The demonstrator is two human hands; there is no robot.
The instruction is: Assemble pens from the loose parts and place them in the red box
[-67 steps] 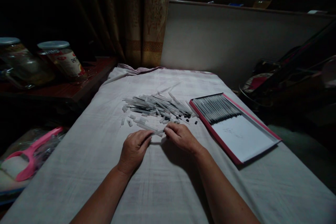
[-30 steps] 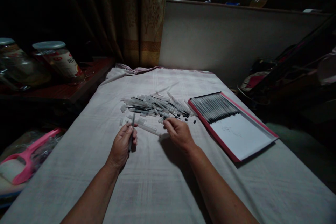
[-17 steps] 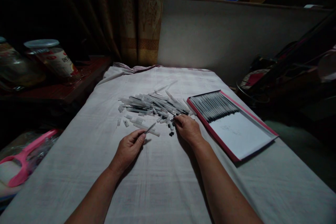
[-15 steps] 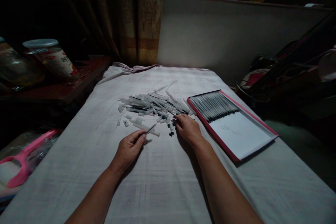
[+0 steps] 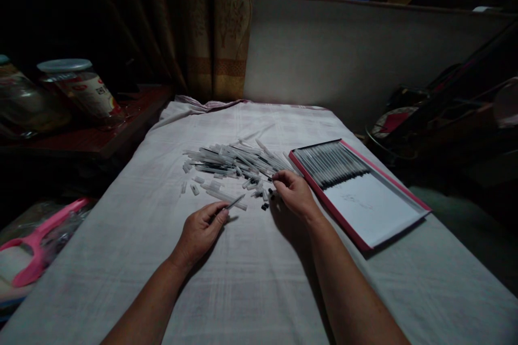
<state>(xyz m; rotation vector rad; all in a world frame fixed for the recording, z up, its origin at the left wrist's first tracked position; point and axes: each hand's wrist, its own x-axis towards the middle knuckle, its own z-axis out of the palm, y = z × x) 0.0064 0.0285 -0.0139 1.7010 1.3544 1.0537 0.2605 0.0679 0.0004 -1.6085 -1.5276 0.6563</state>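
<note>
Left grip (image 5: 202, 227) pinches a slender grey pen (image 5: 235, 202) above white cloth (image 5: 226, 291); right grip (image 5: 295, 195), hold indeterminate, sits beside black caps (image 5: 264, 206), with loose pen parts (image 5: 230, 160) heaped left of a red-edged box (image 5: 348, 221).

No word, brand or number can be read. Beyond and well left of the person's left fingers (image 5: 213, 209), 1 lidded jar (image 5: 81, 96) bears a pale label (image 5: 92, 99) with red marks (image 5: 81, 88) and 1 dark, code-like patch (image 5: 101, 90), all too small and dim. Right of the right fingers (image 5: 285, 177), faint dark marks (image 5: 356, 201) inside the red-edged box (image 5: 327, 202) form no legible writing.
</note>
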